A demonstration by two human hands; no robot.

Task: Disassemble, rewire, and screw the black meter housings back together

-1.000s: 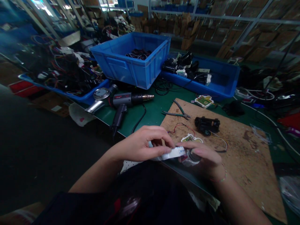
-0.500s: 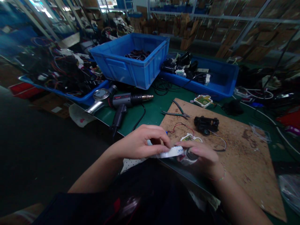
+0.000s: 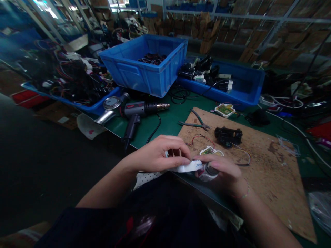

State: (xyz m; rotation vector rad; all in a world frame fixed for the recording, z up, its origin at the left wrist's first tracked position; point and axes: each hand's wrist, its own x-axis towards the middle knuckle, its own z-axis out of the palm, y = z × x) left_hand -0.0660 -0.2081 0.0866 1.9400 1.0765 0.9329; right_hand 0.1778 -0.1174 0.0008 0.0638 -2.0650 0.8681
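Note:
Both my hands hold one small white plastic part (image 3: 188,167) at the near edge of the green table (image 3: 168,122). My left hand (image 3: 160,155) pinches its left end, fingers curled over the top. My right hand (image 3: 222,172) wraps round its right end, where a round clear and dark piece (image 3: 208,172) shows between the fingers. Just beyond the hands, a small white-rimmed circuit board (image 3: 210,151) with red and black wires lies on a worn brown board (image 3: 248,158).
A black part (image 3: 229,135) and pliers (image 3: 196,124) lie on the brown board. A heat gun (image 3: 137,113) rests to the left. Blue bins (image 3: 147,69) with wires and black parts stand behind, and another circuit board (image 3: 224,110) lies near them.
My left thumb and fingers have shifted slightly along the white part, with the fingers now arched higher. The part and my right hand stay almost where they were.

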